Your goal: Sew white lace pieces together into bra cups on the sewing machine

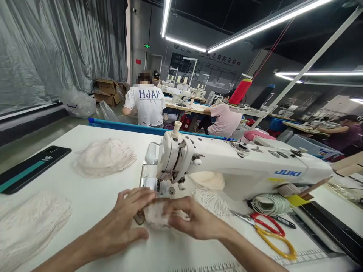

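Note:
A white sewing machine [235,160] stands before me, its needle area just beyond my fingertips. Under it lies a small pale pinkish piece of fabric [155,214], partly covered by my fingers. My left hand [120,217] rests at the fabric's left side, fingers stretched toward the presser foot and thumb spread apart. With bent fingers, my right hand [197,219] grips the fabric's right side. Stringy white trim [212,202] and a cream cloth piece [210,180] lie beneath the machine arm. A small brownish object [139,217] sits beside my left fingers.
Stacks of pale fabric pieces [106,156] lie on the white table at left, near a black-and-teal case [36,168]. Red-and-yellow-handled scissors [272,230], a coil of pale cord [269,204] and a ruler [210,267] lie at right. People sit working beyond the table.

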Available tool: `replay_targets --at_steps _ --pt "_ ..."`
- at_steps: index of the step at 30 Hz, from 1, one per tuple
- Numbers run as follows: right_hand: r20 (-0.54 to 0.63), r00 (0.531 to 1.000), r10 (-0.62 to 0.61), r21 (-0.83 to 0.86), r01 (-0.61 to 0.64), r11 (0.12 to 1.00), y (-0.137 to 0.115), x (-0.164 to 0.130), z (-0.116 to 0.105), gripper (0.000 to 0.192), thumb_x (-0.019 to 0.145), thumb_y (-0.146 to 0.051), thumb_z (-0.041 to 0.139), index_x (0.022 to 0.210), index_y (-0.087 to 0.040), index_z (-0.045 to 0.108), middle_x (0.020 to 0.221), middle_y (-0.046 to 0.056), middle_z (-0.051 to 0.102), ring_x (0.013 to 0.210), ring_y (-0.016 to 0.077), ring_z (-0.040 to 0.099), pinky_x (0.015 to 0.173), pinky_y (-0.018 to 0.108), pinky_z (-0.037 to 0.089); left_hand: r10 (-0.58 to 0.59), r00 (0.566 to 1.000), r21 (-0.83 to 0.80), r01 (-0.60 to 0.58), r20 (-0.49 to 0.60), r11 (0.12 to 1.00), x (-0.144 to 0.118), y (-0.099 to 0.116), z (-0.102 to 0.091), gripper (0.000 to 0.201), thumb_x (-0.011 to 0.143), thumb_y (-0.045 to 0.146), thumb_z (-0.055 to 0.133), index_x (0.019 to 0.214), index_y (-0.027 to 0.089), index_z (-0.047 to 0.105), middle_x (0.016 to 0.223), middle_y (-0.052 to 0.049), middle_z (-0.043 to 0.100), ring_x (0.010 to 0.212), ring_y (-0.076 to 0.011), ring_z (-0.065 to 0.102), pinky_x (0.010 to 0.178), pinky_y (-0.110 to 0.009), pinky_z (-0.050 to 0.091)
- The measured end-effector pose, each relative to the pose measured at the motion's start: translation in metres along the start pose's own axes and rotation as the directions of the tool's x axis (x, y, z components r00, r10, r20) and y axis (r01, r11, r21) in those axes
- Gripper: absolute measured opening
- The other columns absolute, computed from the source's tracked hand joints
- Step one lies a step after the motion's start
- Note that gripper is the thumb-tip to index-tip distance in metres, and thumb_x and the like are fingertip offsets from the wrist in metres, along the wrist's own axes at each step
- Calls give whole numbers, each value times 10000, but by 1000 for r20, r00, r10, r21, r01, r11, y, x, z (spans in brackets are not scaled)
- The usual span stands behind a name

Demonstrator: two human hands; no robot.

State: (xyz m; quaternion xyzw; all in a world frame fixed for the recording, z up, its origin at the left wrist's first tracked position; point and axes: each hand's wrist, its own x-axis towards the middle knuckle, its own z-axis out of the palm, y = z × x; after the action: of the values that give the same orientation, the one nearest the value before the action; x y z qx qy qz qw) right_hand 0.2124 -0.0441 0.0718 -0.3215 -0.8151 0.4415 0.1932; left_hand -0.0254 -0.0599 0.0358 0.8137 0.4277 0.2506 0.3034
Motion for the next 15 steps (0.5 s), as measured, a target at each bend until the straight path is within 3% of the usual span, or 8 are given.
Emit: replay_targets --at_steps 1,3,5,7,9,11,15 --pt "50 997 62 197 -70 978 -9 -8 -2 136 838 -258 523 824 -137 583 728 23 573 638 106 502 593 213 402 -127 989 -202 140 78 969 -11 7 1 633 719 356 712 1297 307 460 1306 -75 521 1211 -319 427 957 -426 335" --pt "132 983 124 457 -172 873 -23 -24 -3 198 812 -324 577 820 -126 577 728 16 549 621 87 471 578 199 376 -271 924 -550 378 268 745 -31 22 5 540 628 449 765 1102 241 615 1008 -57 643 956 -271 566 777 -331 426" --pt "197 973 124 565 -216 796 -32 -39 1 245 784 -355 622 831 -119 582 776 28 556 666 93 484 621 209 383 -254 893 -741 449 371 499 -49 36 12 383 618 471 767 837 175 661 718 -5 599 694 -167 541 625 -248 386" --pt "269 958 103 577 -246 779 -36 -51 12 307 731 -370 685 878 -116 593 831 39 567 734 112 502 680 229 399 -215 908 -826 416 359 380 -65 47 21 341 624 456 770 686 152 628 624 22 530 616 -118 466 574 -218 323" --pt "326 940 101 534 -272 800 -38 -59 28 405 629 -367 772 900 -117 603 802 18 564 724 111 493 675 222 404 -244 911 -846 401 331 351 -79 57 29 331 634 440 770 646 147 617 624 26 516 617 -108 438 567 -209 297" --pt "377 916 134 487 -320 813 -38 -66 44 432 566 -365 811 857 -115 613 715 -19 543 651 88 464 608 190 392 -317 881 -818 453 351 353 -92 66 35 335 642 447 764 655 145 621 629 24 527 624 -108 436 571 -202 294" --pt "512 844 157 497 -441 747 -34 -82 70 362 695 -437 708 784 -98 619 690 -13 549 629 77 491 587 171 405 -415 786 -711 604 457 360 -112 80 44 359 662 476 738 677 145 601 564 38 511 548 -88 377 516 -194 250"
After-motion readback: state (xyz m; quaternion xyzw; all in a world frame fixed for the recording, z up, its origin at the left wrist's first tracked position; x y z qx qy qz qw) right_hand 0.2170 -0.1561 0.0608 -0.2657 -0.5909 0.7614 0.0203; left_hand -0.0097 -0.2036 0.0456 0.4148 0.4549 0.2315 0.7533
